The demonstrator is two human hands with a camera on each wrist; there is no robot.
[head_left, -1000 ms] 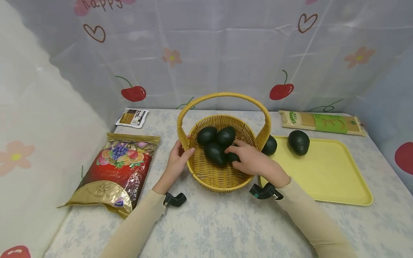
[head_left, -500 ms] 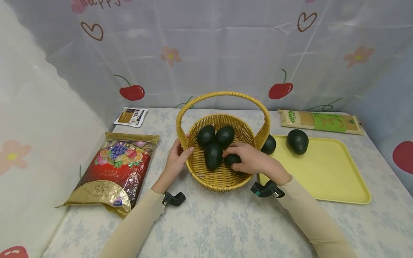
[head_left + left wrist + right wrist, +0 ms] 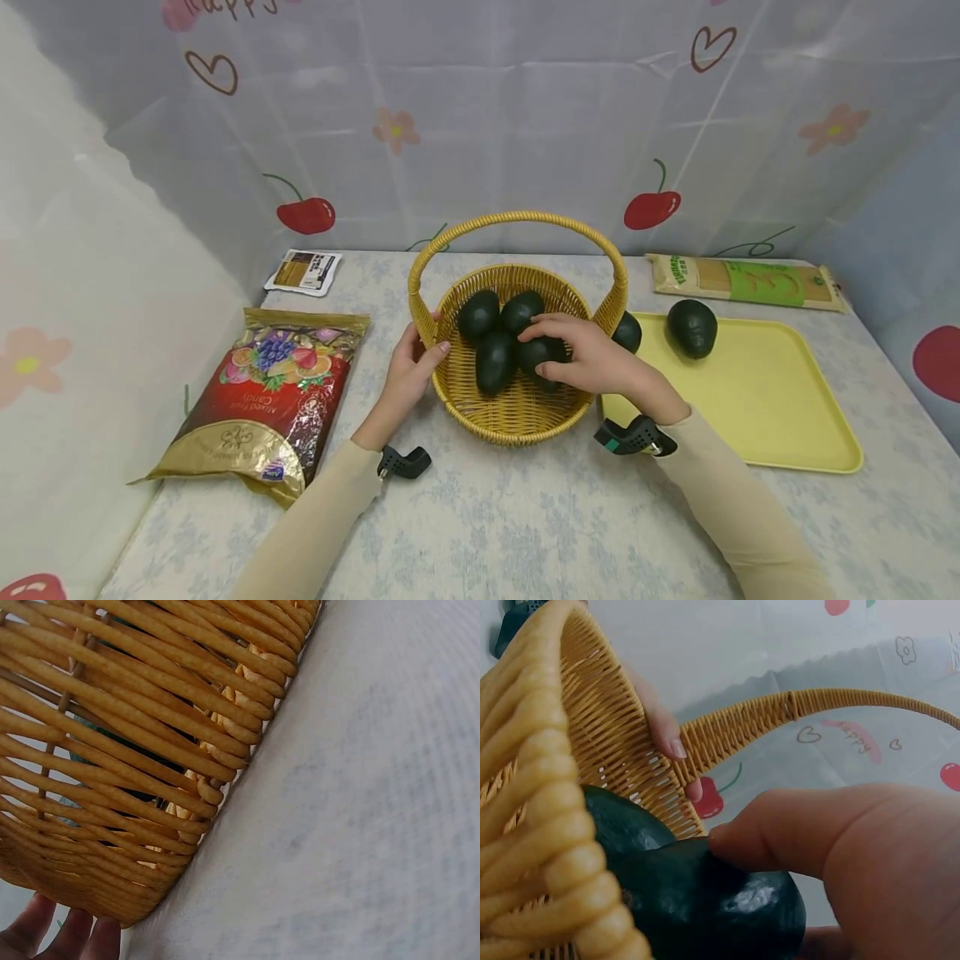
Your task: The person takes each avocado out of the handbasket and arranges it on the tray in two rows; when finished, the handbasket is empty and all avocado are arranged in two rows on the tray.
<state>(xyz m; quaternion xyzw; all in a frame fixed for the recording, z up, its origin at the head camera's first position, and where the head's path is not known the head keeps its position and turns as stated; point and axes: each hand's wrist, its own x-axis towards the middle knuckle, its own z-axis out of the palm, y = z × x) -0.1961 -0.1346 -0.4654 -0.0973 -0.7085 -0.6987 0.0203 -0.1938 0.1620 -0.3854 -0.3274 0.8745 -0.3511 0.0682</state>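
Beige sleeves (image 3: 315,521); black wrist devices (image 3: 407,463), right green-marked.

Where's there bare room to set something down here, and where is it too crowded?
Bare tablecloth lies in front of the basket, between the two sleeves. Most of the yellow tray is free, right of the lone avocado. It's crowded inside the basket, where four avocados and the right hand share the space.

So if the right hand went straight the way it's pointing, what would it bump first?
The avocado the right hand is touching. Past it, probably the front-left avocado or back-right avocado in the basket; depth is unclear.
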